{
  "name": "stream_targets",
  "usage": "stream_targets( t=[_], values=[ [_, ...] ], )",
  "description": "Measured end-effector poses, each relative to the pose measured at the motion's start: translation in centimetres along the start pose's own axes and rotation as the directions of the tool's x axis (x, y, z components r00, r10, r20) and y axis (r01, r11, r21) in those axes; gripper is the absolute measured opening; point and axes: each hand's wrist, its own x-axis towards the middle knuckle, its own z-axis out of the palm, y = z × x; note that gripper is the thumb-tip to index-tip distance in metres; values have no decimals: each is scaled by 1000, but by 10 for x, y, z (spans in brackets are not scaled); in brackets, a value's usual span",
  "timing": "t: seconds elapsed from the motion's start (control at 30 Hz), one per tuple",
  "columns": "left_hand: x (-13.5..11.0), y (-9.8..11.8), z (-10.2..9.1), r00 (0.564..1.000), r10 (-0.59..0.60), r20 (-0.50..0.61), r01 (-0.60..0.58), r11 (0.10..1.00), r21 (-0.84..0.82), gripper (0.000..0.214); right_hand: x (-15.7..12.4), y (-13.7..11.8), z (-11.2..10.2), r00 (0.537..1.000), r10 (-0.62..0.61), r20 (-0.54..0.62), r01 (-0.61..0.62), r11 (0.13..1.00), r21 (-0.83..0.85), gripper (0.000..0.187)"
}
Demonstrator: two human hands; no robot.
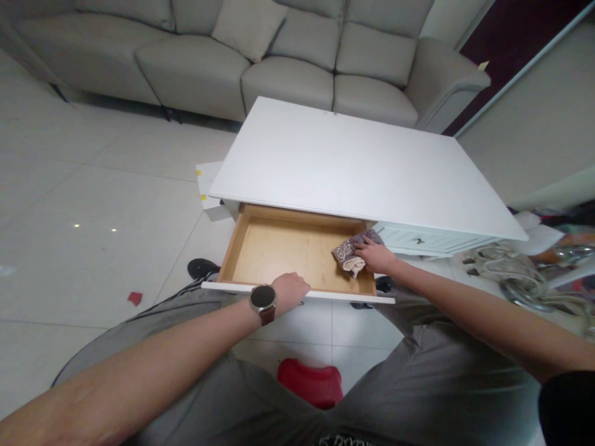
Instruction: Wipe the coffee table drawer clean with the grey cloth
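Tabletop (362,167) above drawer (283,248), sofa (297,87) behind, clutter (534,272) perhaps

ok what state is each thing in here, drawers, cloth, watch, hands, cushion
left drawer: pulled open
right drawer: shut
patterned cloth: bunched, in the open drawer's right end
watch: strapped on, screen dark
left hand: closed over the drawer front
right hand: resting on the cloth
loose cushion: leaning against the sofa back

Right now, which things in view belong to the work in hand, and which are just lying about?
In use:
open drawer, left hand on its front
patterned cloth inside, under the right hand

Lying about:
red scrap
larger red object
white box
cushion
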Motion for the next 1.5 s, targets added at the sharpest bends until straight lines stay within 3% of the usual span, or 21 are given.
stream_targets(
  t=[0.13, 0.23, 0.4, 0.47, 0.53, 0.63, 0.77, 0.87, 1.03, 1.17, 1.23, 1.37, 1.4, 1.43, 1.5],
  values=[
    [0, -1, -2, 1000, -7, -6, 7, 1000, -9, 26, -18, -30, -23, 978, -41, 205, 36, 999, 30, 28],
    [-1, -1, -4, 1000, -7, -10, 6, 1000, -23, 21, -28, -29, -41, 963, -78, 259, 57, 995, 88, 27],
    [0, -2, -4, 1000, 7, -11, -8, 1000, -19, 25, -38, 26, -75, 973, -26, 229, -9, 988, 153, 26],
    [1, -3, -4, 1000, 14, -8, -14, 1000, -14, 25, -39, 51, -84, 986, 38, 159, -59, 990, 128, 30],
    [2, -3, -4, 1000, 15, -3, -15, 1000, -10, 24, -37, 67, -83, 990, 136, 45, -139, 988, 73, 36],
    [3, -5, -5, 1000, 16, 12, -16, 1000, 0, 22, -28, 73, -60, 969, 241, -49, -240, 971, 22, 54],
    [5, -7, -8, 999, 23, 39, -23, 1000, 1, 25, -11, 63, -16, 968, 243, 57, -247, 966, 70, 79],
    [7, -9, -10, 998, 25, 55, -24, 1000, -13, 25, -7, 60, -4, 972, 221, 80, -230, 965, 125, 83],
    [9, -9, -10, 998, 30, 56, -29, 999, -21, 23, -9, 60, -21, 972, 116, 203, -150, 976, 160, 70],
    [8, -9, -11, 998, 24, 50, -24, 1000, -5, 21, -9, 47, -29, 939, 46, 342, -113, 978, 178, 53],
    [8, -9, -11, 999, 23, 47, -23, 1000, -7, 21, -8, 33, -28, 901, -17, 433, -91, 969, 228, 49],
    [7, -9, -12, 999, 15, 41, -14, 1000, -19, 19, -7, 7, -26, 783, -152, 603, -28, 960, 277, 47],
    [7, -9, -12, 999, 14, 42, -13, 1000, -18, 19, -7, 5, -29, 777, -151, 611, -25, 963, 269, 44],
    [7, -9, -12, 999, 14, 45, -14, 1000, -16, 19, -8, 6, -34, 788, -138, 600, -32, 964, 264, 41],
    [8, -8, -12, 999, 19, 48, -19, 1000, -11, 20, -11, 15, -50, 853, -95, 512, -57, 960, 274, 34]
  ],
)
